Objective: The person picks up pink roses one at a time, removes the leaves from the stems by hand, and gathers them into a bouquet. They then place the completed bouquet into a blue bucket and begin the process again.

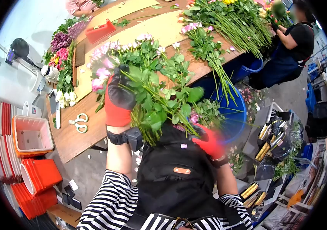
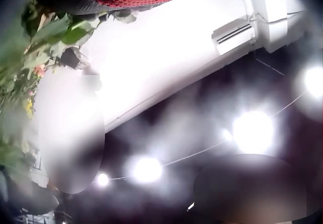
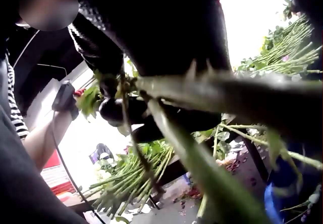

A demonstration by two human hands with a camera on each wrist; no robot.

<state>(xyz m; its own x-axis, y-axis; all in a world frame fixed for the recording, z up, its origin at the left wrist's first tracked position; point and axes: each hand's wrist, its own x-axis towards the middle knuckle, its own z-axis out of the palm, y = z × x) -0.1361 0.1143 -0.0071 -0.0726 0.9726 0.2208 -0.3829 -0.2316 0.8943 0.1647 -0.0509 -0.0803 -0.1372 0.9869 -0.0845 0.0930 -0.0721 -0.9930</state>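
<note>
My left hand, in a red and black glove, grips a leafy bunch of pink roses over the front of the table. The blooms point to the left and the stems run right, toward my apron. Lower right, my right hand is blurred in a matching red glove beside the stem ends. In the right wrist view its dark fingers curl around thorny rose stems that reach toward the camera. The left wrist view shows mostly ceiling, lights and some leaves.
White-handled scissors lie on the wooden table. More pink roses and long-stemmed bundles cover it. A blue bucket stands at the right, orange bins at the left. Another person works at the far right.
</note>
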